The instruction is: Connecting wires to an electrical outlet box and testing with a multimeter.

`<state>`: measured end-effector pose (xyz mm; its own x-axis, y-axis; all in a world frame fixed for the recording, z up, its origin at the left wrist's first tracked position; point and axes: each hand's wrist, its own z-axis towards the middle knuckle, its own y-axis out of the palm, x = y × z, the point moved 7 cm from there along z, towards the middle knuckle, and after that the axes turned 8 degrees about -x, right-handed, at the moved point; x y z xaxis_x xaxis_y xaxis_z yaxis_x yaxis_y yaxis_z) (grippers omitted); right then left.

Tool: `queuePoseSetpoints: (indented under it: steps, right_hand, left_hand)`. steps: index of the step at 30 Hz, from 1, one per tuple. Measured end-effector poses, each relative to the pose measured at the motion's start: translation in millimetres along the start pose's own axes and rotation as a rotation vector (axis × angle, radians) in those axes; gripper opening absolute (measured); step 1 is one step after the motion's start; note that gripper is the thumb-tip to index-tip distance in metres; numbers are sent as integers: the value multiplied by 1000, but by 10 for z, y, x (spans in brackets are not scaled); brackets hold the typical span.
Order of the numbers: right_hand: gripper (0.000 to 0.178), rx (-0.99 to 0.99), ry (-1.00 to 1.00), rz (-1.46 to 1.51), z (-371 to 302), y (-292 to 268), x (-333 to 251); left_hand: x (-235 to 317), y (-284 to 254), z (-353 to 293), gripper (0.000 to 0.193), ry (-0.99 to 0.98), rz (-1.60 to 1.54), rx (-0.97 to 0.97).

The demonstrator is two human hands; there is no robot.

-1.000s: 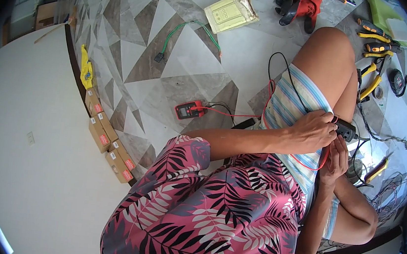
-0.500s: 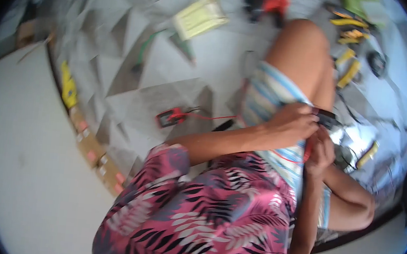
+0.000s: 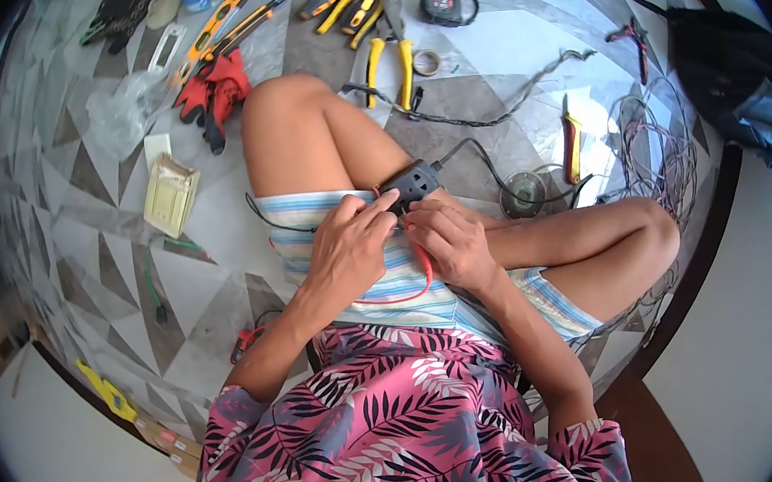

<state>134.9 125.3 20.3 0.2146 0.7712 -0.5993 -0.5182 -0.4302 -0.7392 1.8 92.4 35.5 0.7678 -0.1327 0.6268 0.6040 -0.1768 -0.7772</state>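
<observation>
A black extension socket lies over my crossed legs, its outlet face turned up and its cord running off to the right. My left hand is closed at its near left end, fingers pressed against the housing. A thin black lead runs in toward that hand; its tip is hidden. In my right hand a red test probe is pinched close to the socket's near edge. Its red lead loops back over my shorts. Beside my left forearm a red-and-black meter shows only in part.
Ahead lie yellow-handled pliers, a tape measure, a tape roll and twisted dark cable. At right are a yellow-red knife and tangled wires. Red gloves and a cream switch plate sit at left.
The view has swung round to the right and sharpened, so the socket now shows clearly between my hands. The meter, visible before, is now mostly behind my left arm.
</observation>
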Motion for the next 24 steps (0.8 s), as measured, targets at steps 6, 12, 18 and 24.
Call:
queuePoseSetpoints:
  steps: [6,12,18,24]
  right_hand:
    - [29,245,145,83,-102,-322,119]
    - [27,353,299,251,-211,-249,304]
    - [22,378,316,283,-267,-117,397]
    - [17,331,335,279,-200,-105,447]
  left_hand:
    - [65,-15,100,12,-42,57,-69]
    - [114,37,151,12,-34,95,-116]
    - [141,67,169,12,-65,152,-131]
    - [109,101,150,9,-72,183,-111]
